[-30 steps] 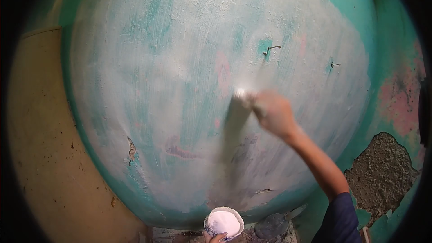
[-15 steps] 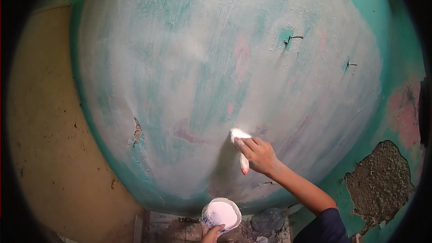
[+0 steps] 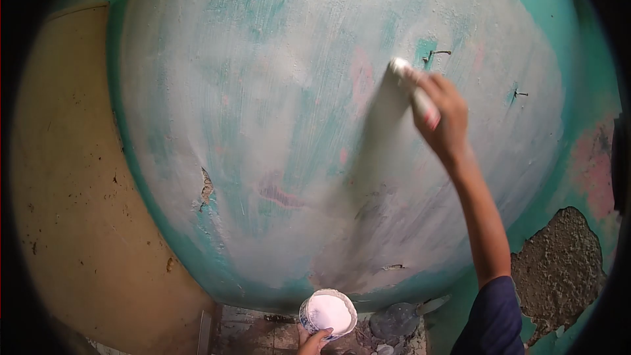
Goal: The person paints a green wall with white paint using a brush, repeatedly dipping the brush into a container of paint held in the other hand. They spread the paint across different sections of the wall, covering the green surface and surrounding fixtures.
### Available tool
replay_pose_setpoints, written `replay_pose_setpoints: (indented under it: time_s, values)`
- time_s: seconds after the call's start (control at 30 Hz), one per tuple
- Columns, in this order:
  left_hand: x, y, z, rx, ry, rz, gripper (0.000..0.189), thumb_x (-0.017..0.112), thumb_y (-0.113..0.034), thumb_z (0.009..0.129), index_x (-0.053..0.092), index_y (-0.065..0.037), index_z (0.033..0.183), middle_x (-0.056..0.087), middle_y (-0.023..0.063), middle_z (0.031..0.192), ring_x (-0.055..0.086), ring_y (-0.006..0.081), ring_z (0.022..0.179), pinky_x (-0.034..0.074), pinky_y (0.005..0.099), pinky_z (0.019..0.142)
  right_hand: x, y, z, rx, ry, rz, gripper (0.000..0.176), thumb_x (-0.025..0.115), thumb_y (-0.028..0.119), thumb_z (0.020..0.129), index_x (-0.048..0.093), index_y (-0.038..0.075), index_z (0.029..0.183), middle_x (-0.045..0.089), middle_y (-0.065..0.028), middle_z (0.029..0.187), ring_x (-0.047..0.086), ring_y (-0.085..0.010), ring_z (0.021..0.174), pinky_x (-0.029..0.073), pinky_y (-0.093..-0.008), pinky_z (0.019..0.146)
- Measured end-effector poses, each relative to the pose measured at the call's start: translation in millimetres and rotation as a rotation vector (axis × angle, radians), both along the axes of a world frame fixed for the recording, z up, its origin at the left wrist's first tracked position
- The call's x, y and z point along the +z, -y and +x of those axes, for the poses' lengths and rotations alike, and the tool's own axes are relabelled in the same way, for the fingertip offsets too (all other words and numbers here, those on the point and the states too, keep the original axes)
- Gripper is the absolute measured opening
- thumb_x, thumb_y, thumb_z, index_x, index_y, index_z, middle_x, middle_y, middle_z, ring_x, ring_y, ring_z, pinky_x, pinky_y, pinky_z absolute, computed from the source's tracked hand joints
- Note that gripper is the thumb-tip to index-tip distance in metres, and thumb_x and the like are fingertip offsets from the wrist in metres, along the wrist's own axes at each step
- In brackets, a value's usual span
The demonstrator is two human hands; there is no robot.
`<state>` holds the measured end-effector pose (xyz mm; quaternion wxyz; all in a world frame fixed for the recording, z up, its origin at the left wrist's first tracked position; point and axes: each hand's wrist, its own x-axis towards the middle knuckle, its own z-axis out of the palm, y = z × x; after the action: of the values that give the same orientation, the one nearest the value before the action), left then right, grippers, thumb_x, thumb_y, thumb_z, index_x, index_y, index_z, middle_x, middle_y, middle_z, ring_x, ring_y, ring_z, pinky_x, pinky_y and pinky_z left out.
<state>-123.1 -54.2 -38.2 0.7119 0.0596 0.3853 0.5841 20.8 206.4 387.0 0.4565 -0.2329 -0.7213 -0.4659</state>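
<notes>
My right hand (image 3: pixel 442 117) is raised against the wall (image 3: pixel 276 92), gripping a paintbrush (image 3: pixel 413 91) whose white-loaded bristles press on the plaster just left of a bent nail (image 3: pixel 437 54). The brush handle has a pink tip. At the bottom edge my left hand (image 3: pixel 314 342) holds a small round tub of white paint (image 3: pixel 328 313) from below, only its fingers showing. The wall is teal with a broad streaky coat of white over it and faint pink patches.
A second nail (image 3: pixel 519 94) sticks out to the right. Bare rough render (image 3: pixel 559 269) shows where plaster has fallen off at lower right. A yellow wall (image 3: pixel 72 190) adjoins on the left. A chipped spot (image 3: pixel 206 189) marks the paint. Rubble lies on the floor (image 3: pixel 394 322).
My right hand swept the brush down to low on the wall, then up and right to beside the bent nail. The tub in my left hand stayed put.
</notes>
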Motion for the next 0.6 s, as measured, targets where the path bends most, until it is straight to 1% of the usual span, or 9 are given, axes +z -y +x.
replay_pose_setpoints:
  time_s: [0.07, 0.17, 0.23, 0.3, 0.33, 0.4, 0.43, 0.5, 0.6]
  values:
    - [2, -1, -1, 0.001, 0.009, 0.023, 0.039, 0.065, -0.005, 0.084, 0.056, 0.001, 0.122, 0.064, 0.0114, 0.106, 0.063, 0.0237, 0.099, 0.052, 0.0378, 0.090, -49, -1, -4, -0.011, 0.104, 0.040, 0.036, 0.063, 0.006, 0.077, 0.069, 0.009, 0.112, 0.064, -0.0064, 0.092, 0.063, -0.0224, 0.082, 0.053, -0.0319, 0.068]
    - [3, -3, 1, 0.034, 0.006, -0.018, 0.043, 0.066, -0.005, 0.084, 0.054, 0.000, 0.125, 0.063, 0.0112, 0.109, 0.063, 0.0233, 0.100, 0.052, 0.0375, 0.090, -129, 1, -11, 0.034, 0.284, -0.033, 0.037, 0.062, 0.008, 0.075, 0.067, 0.003, 0.111, 0.063, -0.0048, 0.090, 0.062, -0.0190, 0.080, 0.053, -0.0280, 0.067]
    - [-1, -2, 2, 0.023, 0.019, -0.019, 0.047, 0.066, -0.005, 0.083, 0.052, -0.002, 0.128, 0.062, 0.0110, 0.112, 0.063, 0.0231, 0.101, 0.052, 0.0366, 0.089, -165, 18, -14, 0.032, 0.378, -0.217, 0.039, 0.063, 0.007, 0.073, 0.067, 0.004, 0.112, 0.063, -0.0028, 0.093, 0.061, -0.0173, 0.079, 0.053, -0.0268, 0.069]
    - [-4, -2, 4, 0.010, 0.018, -0.018, 0.047, 0.066, -0.005, 0.083, 0.052, -0.002, 0.128, 0.062, 0.0109, 0.112, 0.063, 0.0231, 0.101, 0.052, 0.0362, 0.089, -187, 21, -11, 0.131, 0.357, -0.516, 0.037, 0.065, 0.007, 0.078, 0.067, 0.009, 0.115, 0.067, -0.0051, 0.098, 0.064, -0.0213, 0.082, 0.053, -0.0321, 0.070]
    - [-6, -2, 4, 0.004, 0.020, -0.016, 0.047, 0.066, -0.005, 0.083, 0.052, -0.001, 0.128, 0.062, 0.0109, 0.112, 0.063, 0.0231, 0.101, 0.052, 0.0359, 0.089, -185, 22, -8, 0.124, 0.350, -0.510, 0.037, 0.065, 0.007, 0.078, 0.067, 0.009, 0.115, 0.067, -0.0051, 0.098, 0.064, -0.0213, 0.082, 0.053, -0.0321, 0.070]
    - [-9, -3, 5, -0.006, -0.005, -0.007, 0.047, 0.066, -0.005, 0.083, 0.053, -0.001, 0.128, 0.062, 0.0109, 0.112, 0.063, 0.0231, 0.101, 0.052, 0.0359, 0.090, -169, 25, -1, 0.231, 0.214, -0.694, 0.032, 0.067, 0.006, 0.078, 0.067, 0.007, 0.110, 0.066, -0.0076, 0.097, 0.064, -0.0256, 0.082, 0.053, -0.0351, 0.070]
    - [-10, -3, 6, -0.008, -0.024, -0.007, 0.046, 0.066, -0.006, 0.083, 0.053, -0.001, 0.127, 0.063, 0.0109, 0.111, 0.063, 0.0232, 0.101, 0.052, 0.0359, 0.091, -155, 25, 4, 0.224, 0.208, -0.682, 0.032, 0.067, 0.006, 0.078, 0.067, 0.007, 0.110, 0.066, -0.0076, 0.097, 0.064, -0.0256, 0.082, 0.053, -0.0351, 0.070]
    - [-10, -3, 4, -0.042, -0.039, -0.012, 0.044, 0.066, -0.006, 0.083, 0.055, 0.000, 0.126, 0.063, 0.0109, 0.110, 0.063, 0.0233, 0.101, 0.052, 0.0367, 0.092, -121, 26, 19, 0.225, 0.089, -0.685, 0.030, 0.069, 0.008, 0.079, 0.068, 0.006, 0.108, 0.066, -0.0123, 0.091, 0.065, -0.0312, 0.080, 0.053, -0.0383, 0.069]
    - [-6, -2, 4, 0.017, -0.036, 0.032, 0.042, 0.066, -0.006, 0.085, 0.055, 0.001, 0.125, 0.063, 0.0118, 0.112, 0.063, 0.0241, 0.103, 0.053, 0.0382, 0.092, -59, 29, 51, 0.281, -0.008, -0.449, 0.025, 0.072, 0.004, 0.078, 0.069, 0.004, 0.103, 0.068, -0.0147, 0.091, 0.068, -0.0300, 0.081, 0.054, -0.0363, 0.070]
